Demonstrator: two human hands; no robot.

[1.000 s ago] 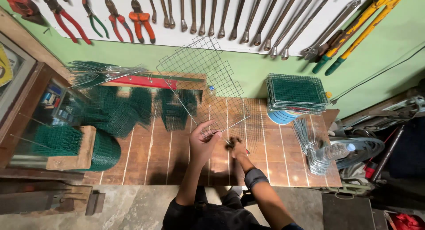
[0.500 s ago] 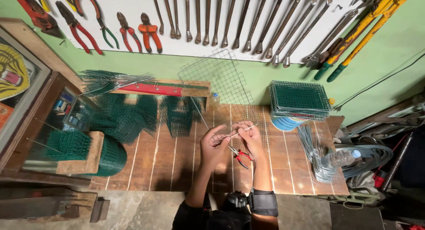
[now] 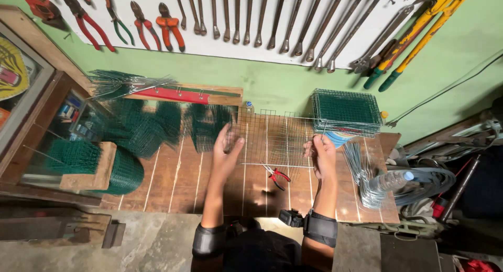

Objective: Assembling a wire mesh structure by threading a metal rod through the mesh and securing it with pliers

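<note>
bare wire mesh panel (image 3: 272, 141) flat on wooden bench (image 3: 173, 183), just above red pliers (image 3: 276, 174). left hand (image 3: 226, 149) fingers spread, open at its left edge; right hand (image 3: 320, 156) closed on right edge. prob light, springy, sharp cut ends; grip by edge wires. green mesh stack (image 3: 346, 112) beside panel, rt.

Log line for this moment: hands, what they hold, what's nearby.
left hand: on wire mesh panel left edge | right hand: gripping its right edge | red-handled pliers: on wooden bench beneath
</note>
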